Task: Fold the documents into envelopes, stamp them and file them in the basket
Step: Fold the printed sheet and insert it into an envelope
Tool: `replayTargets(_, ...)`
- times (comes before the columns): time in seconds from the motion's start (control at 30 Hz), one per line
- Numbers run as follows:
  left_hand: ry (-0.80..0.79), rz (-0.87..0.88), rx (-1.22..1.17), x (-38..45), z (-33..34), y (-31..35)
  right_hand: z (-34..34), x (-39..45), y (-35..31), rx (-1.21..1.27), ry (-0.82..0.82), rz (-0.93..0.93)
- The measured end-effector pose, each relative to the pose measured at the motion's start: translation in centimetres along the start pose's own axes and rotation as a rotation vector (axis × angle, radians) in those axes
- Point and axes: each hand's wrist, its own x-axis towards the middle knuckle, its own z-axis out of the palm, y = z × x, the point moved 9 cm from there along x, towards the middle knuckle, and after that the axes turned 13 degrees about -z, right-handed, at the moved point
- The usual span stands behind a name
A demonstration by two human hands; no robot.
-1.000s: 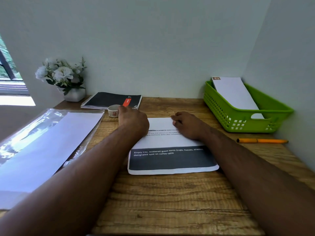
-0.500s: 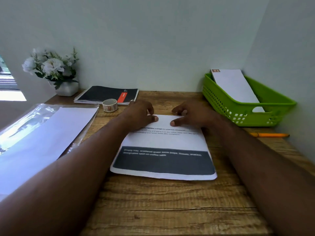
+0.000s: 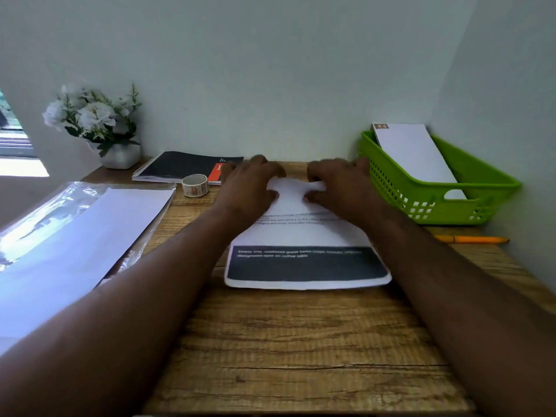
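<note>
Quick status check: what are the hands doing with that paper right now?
Both hands, left and right, on the document's far end, grip unclear. One envelope in green basket. Nothing in the way.
</note>
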Motion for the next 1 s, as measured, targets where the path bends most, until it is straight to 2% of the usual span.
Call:
replayTargets(0.1, 0.220, 0.013, 0.054, -0.3, -2.4, 0.4, -1.7, 0.3, -0.8, -0.203, 0.116, -0.067)
replayTargets(0.17, 0.206, 0.037, 0.078, -0.6, -2.1, 1.0, -0.9, 0.3, -0.4, -0.277, 0.035, -0.055)
replayTargets(0.23, 0.107, 0.046, 0.071, -0.8, -1.0, 1.5, 1.0, 0.1, 0.3, -0.217, -0.144, 0.001)
replayTargets(0.3, -0.065, 0.002, 0.085, -0.9, 1.0, 1.4, 2.8, -0.4, 0.5, -0.086, -0.297, 0.040)
replayTargets(0.4, -0.320, -0.125, 0.088, -1.2, 3.7, 0.4, 3.8, -0.6, -0.1, 0.050, -0.402, 0.046)
replayTargets(0.53, -0.349, -0.181, 0.021, -1.0, 4.0, 0.2, 4.2, -1.0, -0.2, 0.118, -0.494, 0.104)
replayTargets(0.7, -0.310, -0.167, 0.121, -1.1, 4.7, 0.3, 5.0, -1.0, 0.2, 0.328, -0.411, 0.206)
replayTargets(0.83, -0.367, -0.159, 0.189, -1.1, 5.8, 0.3, 5.0, -0.3, 1.0, 0.180, -0.212, 0.215)
replayTargets(1.0, -0.352, -0.155, 0.219, -0.9, 6.1, 0.5, 6.0, 0.5, -0.4, 0.196, -0.135, 0.127)
